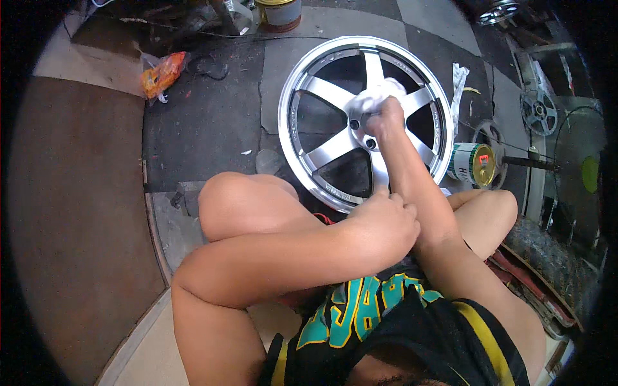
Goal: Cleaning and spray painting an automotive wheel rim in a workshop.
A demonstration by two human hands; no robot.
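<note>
A silver alloy wheel rim (pixel 330 149) with several spokes lies face up on the floor between my legs. My right hand (pixel 388 119) reaches over it and presses a bunched white cloth (pixel 380 96) on the hub. That hand and the cloth are slightly blurred, with the fingers closed into the cloth. At the near edge, my left hand (pixel 386 222) is bent round the wheel's lip with curled fingers. My left forearm crosses in front of my body. Part of the grip is hidden behind the back of the hand.
Right of the wheel lies a paint can (pixel 473 164) on its side, near a white strip of cloth or paper (pixel 459 90). A clear bag with orange contents (pixel 164 74) lies at the left. Another can (pixel 280 14) stands at the back. A brown panel (pixel 84 212) borders the left side.
</note>
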